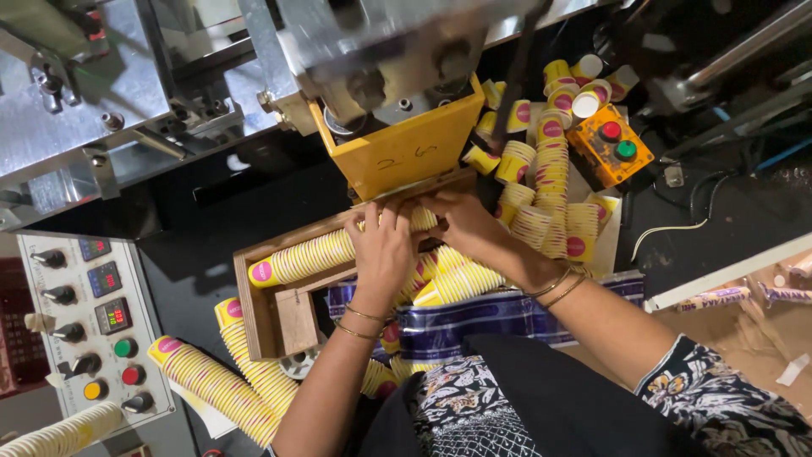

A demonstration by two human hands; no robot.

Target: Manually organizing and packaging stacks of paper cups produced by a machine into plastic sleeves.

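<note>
Where the yellow chute [406,152] of the machine meets the wooden tray [254,313], a nested row of yellow paper cups [313,256] lies on its side, its long axis running from the tray's lower-left end up and right to the chute's mouth. Both hands sit at that upper-right end: the left hand [382,250] lies over the row with fingers curled on the cups, the right hand [457,222] just beside it; whether its grip is clenched cannot be told. Loose stacks [550,182] lie farther right.
</note>
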